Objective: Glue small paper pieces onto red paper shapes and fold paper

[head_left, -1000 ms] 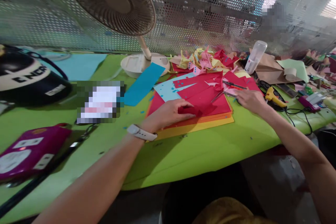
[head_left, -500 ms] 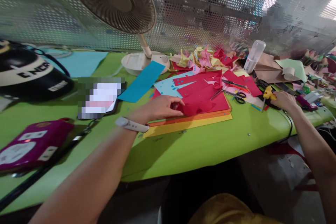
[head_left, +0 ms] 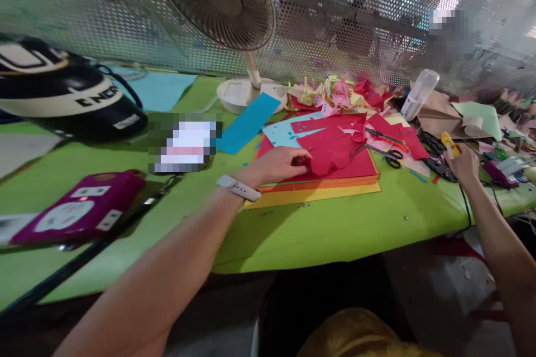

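At the middle of the table, my left hand (head_left: 288, 163) is closed on the edge of a red paper cutout (head_left: 330, 159) with a wavy edge. Under it lies a stack of red, orange and yellow sheets (head_left: 335, 196). My right hand (head_left: 464, 164), far to the right, has its fingers wrapped round a yellow glue gun (head_left: 450, 145) at a black holder (head_left: 439, 163); a black cord trails below. Black-handled scissors (head_left: 392, 157) and a red-and-black cutter (head_left: 387, 138) rest on the paper between my hands. A light blue sheet (head_left: 278, 133) with small blue bits lies behind the cutout.
Behind the stack are paper scraps (head_left: 339, 92), a clear bottle (head_left: 421, 95) and a white fan (head_left: 234, 5). To the left lie a blue strip (head_left: 249, 122), a phone (head_left: 188, 145), a purple power strip (head_left: 84, 206) and a black bag (head_left: 100, 106).
My right hand has shifted slightly with the glue gun, which has turned so that its nozzle no longer points toward the table front. The red cutout is raised more clearly; the view has swung left.
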Available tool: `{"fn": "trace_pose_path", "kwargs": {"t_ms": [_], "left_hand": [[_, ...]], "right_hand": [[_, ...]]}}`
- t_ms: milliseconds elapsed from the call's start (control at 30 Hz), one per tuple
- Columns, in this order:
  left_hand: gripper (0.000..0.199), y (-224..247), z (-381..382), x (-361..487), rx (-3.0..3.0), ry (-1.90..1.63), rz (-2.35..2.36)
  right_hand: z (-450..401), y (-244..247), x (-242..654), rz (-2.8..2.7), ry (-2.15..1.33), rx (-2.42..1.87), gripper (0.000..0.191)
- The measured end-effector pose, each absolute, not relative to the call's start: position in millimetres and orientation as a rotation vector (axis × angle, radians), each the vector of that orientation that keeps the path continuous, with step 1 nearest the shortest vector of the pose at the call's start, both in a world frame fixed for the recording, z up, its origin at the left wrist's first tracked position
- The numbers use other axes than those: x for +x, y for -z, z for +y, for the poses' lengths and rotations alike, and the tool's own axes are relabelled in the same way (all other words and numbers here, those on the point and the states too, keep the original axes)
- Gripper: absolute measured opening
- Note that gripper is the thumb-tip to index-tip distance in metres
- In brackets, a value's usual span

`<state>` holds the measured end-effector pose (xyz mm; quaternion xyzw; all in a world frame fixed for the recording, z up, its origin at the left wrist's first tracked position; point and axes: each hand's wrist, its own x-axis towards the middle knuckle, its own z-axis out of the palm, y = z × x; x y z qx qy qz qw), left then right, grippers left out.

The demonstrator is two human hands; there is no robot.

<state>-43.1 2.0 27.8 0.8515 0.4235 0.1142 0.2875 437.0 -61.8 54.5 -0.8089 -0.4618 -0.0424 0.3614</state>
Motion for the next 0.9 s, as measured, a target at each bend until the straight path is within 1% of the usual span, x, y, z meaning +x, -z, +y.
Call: {"fn": "trace_pose_path", "kwargs": {"t_ms": [100, 200, 300, 433, 567, 667, 900], "left_hand": [[0.039, -24, 3, -41, 2.280, -0.368, 1.103], [0.030, -21, 2, -38, 2.313, -0.442, 1.107], [0.021, -19, 0, -35, 2.329, -0.498, 1.089], [0.018, -16, -2, -33, 2.330, -0.531, 1.068], [0.014, -14, -3, -31, 2.342, -0.571, 1.097], [0.013, -15, -5, -30, 2.370, -0.566, 1.096], [0.014, -18, -7, -30, 2.461, -0.516, 1.111]], "right_hand": [[-57, -60, 419, -1.045, -0.186, -1.787, 0.027], [-52, -66, 388, -1.043, -0.461, -1.581, 0.031], [-50, -69, 346, -1.114, -0.786, -1.413, 0.029], [-46, -72, 285, -1.329, -1.035, -1.283, 0.032], [-45, -66, 242, -1.476, -1.142, -1.246, 0.040], [-48, -56, 229, -1.557, -1.159, -1.222, 0.044], [-54, -37, 233, -1.677, -1.227, -1.292, 0.044]]}}
